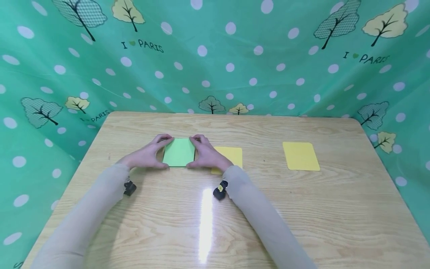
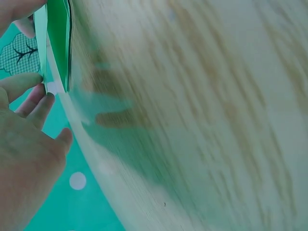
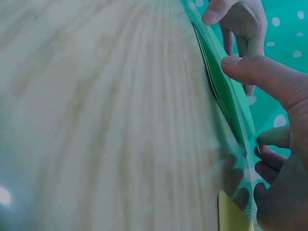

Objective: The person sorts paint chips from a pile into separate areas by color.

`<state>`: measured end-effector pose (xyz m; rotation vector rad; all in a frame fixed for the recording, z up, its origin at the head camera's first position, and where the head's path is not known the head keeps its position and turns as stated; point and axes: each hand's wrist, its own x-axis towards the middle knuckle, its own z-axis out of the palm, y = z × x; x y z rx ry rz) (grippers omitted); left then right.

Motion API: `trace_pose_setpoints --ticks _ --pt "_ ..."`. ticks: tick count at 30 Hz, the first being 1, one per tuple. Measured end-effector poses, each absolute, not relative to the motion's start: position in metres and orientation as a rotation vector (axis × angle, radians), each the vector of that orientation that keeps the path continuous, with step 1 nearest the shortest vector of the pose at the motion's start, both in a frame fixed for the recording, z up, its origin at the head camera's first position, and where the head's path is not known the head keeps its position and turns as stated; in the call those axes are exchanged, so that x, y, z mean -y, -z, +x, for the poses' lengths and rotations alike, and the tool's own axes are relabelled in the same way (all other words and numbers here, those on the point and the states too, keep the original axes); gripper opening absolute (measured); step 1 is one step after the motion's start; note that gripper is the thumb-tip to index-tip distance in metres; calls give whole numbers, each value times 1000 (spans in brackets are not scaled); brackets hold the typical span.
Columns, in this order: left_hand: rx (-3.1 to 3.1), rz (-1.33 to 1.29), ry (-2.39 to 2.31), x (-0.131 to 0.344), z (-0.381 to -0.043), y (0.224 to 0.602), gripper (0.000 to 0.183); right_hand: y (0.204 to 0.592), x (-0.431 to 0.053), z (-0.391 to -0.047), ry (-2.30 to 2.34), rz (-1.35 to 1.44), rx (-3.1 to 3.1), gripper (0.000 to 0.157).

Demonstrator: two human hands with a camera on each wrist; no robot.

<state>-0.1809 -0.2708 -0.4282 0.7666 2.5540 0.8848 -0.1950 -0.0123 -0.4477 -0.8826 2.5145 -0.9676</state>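
Observation:
A light green square sheet (image 1: pixel 179 152) is held between both hands at the left of the table. My left hand (image 1: pixel 152 151) grips its left side, fingertips at the far corner and thumb at the near one. My right hand (image 1: pixel 206 152) grips the right side the same way. Both wrist views show the sheet raised a little over a darker green piece (image 3: pixel 219 67) with dark edges, which lies on the wooden table. A yellow square sheet (image 1: pixel 234 154) lies partly covered by the right hand and wrist.
Another yellow square sheet (image 1: pixel 301 156) lies farther right on the wooden table (image 1: pixel 336 209). A green dotted cloth (image 1: pixel 231 67) hangs behind the table and along its sides. Light glares off the tabletop between the forearms.

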Motion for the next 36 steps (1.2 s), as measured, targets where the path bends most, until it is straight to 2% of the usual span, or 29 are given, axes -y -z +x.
trace_pose_setpoints --ticks 17,22,29,36 --pt "-2511 711 -889 276 -179 432 101 449 14 -193 872 -891 -2541 110" --pt "-2541 732 -884 274 -179 429 107 443 7 -194 958 -901 -2504 105" --pt "-2601 743 -875 264 -179 426 104 437 -3 -196 958 -934 -2496 95" --pt "-2601 718 -912 249 -179 422 106 433 -15 -196 975 -934 -2495 93"
